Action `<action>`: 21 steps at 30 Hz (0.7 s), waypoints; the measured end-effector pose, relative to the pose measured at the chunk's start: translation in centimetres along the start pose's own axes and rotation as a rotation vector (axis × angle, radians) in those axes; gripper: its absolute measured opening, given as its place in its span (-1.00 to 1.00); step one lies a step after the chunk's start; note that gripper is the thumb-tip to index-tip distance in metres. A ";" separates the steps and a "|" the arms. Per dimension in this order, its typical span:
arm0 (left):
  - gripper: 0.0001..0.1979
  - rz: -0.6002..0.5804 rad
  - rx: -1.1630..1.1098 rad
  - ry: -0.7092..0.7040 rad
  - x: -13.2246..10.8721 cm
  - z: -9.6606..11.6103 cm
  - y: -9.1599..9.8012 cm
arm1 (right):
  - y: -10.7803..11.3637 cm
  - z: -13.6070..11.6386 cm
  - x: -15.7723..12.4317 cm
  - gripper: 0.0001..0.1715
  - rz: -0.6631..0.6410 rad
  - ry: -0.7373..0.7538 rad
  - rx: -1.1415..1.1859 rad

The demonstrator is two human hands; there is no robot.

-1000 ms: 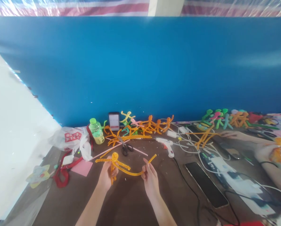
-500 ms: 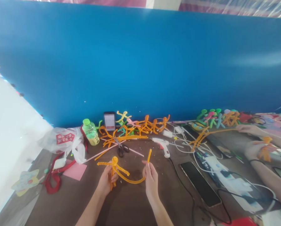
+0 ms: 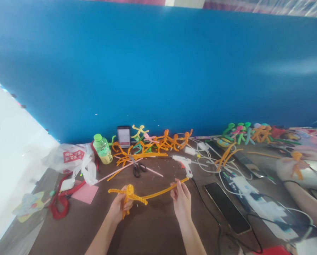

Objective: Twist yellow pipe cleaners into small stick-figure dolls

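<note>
My left hand [image 3: 118,206] grips a small orange pipe-cleaner figure [image 3: 129,195] with a round coiled head. A long orange pipe cleaner [image 3: 165,188] runs from the figure to my right hand [image 3: 181,200], whose fingers pinch it near its far end. That end stops just short of a white hot glue gun [image 3: 184,164]. Black-handled scissors [image 3: 137,169] lie on the brown table [image 3: 153,226] beyond my hands.
Orange and multicoloured pipe-cleaner figures [image 3: 169,141] stand against a blue board [image 3: 158,71], beside a green-capped bottle [image 3: 102,148] and a phone [image 3: 123,136]. White cables, a black tablet [image 3: 227,208] and a co-worker's arm [image 3: 304,194] holding a small orange figure lie to the right.
My right hand has moved right and pulled the pipe cleaner from a curved loop into a nearly straight line. The co-worker's hand has left the orange pieces near the cables.
</note>
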State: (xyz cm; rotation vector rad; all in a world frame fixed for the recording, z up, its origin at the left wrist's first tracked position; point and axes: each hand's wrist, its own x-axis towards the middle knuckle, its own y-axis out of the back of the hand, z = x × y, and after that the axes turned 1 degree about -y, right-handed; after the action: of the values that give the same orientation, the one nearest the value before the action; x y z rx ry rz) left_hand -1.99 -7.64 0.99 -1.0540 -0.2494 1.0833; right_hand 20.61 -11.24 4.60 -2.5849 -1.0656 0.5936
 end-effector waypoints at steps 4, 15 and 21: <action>-0.74 0.000 -0.024 0.011 0.0 0.0 0.5 | -0.1 -0.3 0.1 -0.57 0.027 0.017 0.007; -0.83 -0.016 -0.026 0.073 -0.1 0.6 -0.1 | -1.1 -1.2 -1.0 -0.56 -0.090 -0.013 -0.119; -0.85 -0.189 0.093 0.185 0.4 -0.9 -3.9 | -3.0 -1.4 -3.1 -0.64 -0.320 -0.050 -0.217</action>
State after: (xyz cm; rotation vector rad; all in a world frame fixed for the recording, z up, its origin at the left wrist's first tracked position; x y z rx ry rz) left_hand 1.12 -8.06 3.47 -1.0185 -0.1456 0.8146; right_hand 17.51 -11.52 7.87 -2.5036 -1.5997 0.4875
